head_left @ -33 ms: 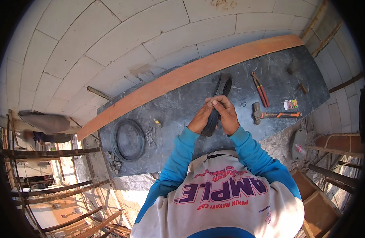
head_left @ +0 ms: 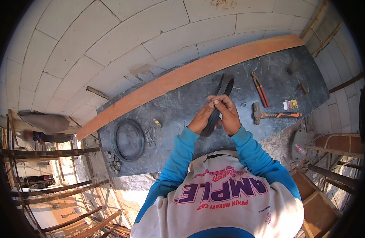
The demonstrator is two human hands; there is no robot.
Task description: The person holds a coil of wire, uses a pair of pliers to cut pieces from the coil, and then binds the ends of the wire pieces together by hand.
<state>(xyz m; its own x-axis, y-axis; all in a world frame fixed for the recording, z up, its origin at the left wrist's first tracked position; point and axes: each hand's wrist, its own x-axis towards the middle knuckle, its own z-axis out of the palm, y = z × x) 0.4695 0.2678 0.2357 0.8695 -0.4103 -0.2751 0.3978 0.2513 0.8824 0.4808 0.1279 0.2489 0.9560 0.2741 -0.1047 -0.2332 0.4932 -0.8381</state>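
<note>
A bundle of thin dark wire [head_left: 208, 130] runs beneath my two hands, its far ends fanned apart over the dark tabletop [head_left: 178, 99]. My left hand [head_left: 200, 119] is closed at the bundle's left side, thumb and fingers pinched together. From the right, my right hand [head_left: 229, 118] meets it, also closed, with the fingertips of both hands touching above the wire. Whatever is between the fingertips is too small or hidden to make out. To the right lie red-handled pincers [head_left: 263, 96] and a hammer [head_left: 257, 113] with an orange and black handle.
A long orange-brown board [head_left: 182, 75] lies along the table's far edge, by a pale block wall [head_left: 166, 39]. Left are a wire coil [head_left: 114, 144], short wire pieces [head_left: 150, 135] and several small grey lumps [head_left: 114, 163]. A small colourful packet [head_left: 290, 104] sits beyond the hammer.
The far ends of the wire bundle have spread slightly and shifted. My right hand's lower fingers have moved a little; both hands stay in nearly the same place.
</note>
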